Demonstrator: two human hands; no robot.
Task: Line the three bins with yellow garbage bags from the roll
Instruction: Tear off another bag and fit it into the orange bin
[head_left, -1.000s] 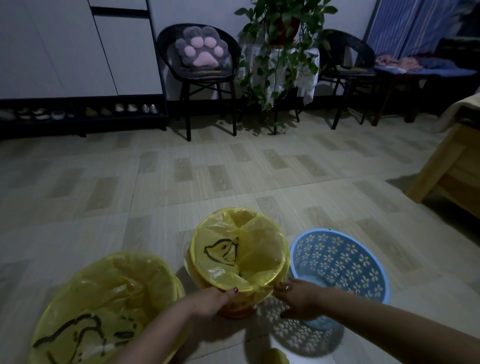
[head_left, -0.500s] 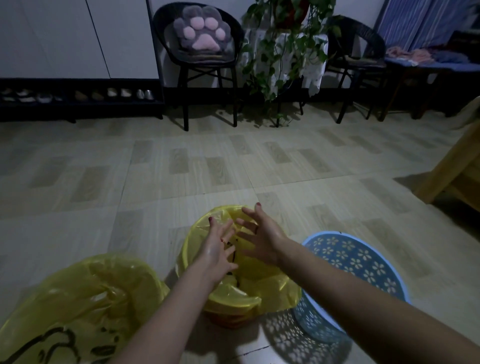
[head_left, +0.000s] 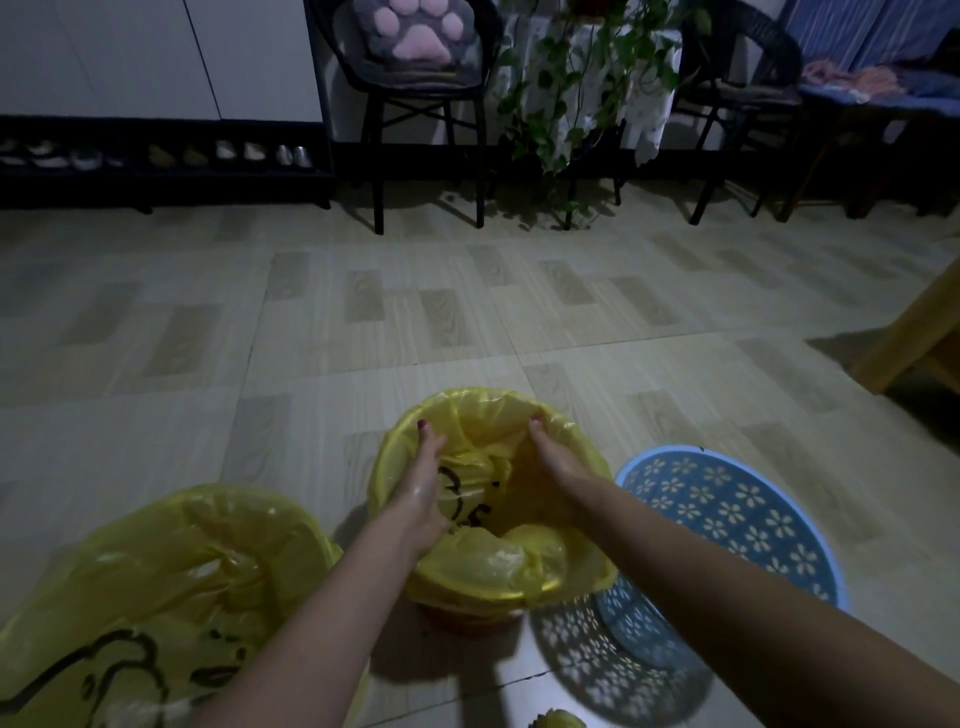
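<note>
Middle bin (head_left: 470, 616), lined with wrinkled yellow bag (head_left: 498, 566); left hand (head_left: 421, 499) and right hand (head_left: 553, 480) inside, fingers straight, pressing film outward. Left of hands: second bagged bin (head_left: 171, 587). Right: unlined blue perforated bin (head_left: 727, 514).

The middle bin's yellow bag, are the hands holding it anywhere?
No grip shows: both hands, left and right, press straight fingers against the yellow plastic bag's inner wall.

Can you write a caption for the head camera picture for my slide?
Both hands, left and right, press a yellow plastic bag inside the middle bin; the blue flower-patterned plastic basket is unlined.
</note>
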